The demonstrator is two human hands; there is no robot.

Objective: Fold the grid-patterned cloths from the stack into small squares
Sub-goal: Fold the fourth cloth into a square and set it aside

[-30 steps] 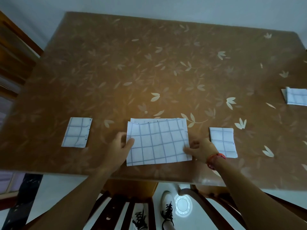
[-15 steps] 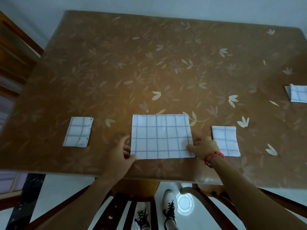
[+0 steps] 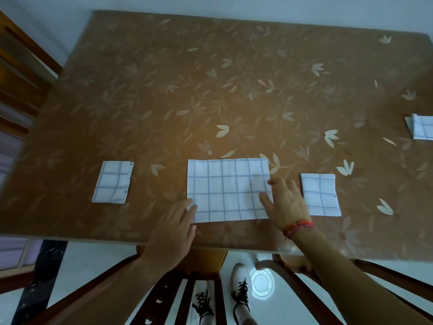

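Overhead, left hand (image 3: pixel 174 225) and right hand (image 3: pixel 284 202) press 1 grid cloth (image 3: pixel 225 191).
Fingers straight, gripping nothing; 2 folded cloths (image 3: pixel 113 182) (image 3: pixel 319 194) flank it.

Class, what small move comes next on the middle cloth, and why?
Probably fold the middle cloth in half, right over left: it lies flat, wider than the folded cloth beside it, right hand on its right end, left hand at its left.

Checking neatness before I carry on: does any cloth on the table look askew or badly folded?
The cloth at the far right edge shows a flap poking out unevenly; the left folded cloth lies slightly tilted.
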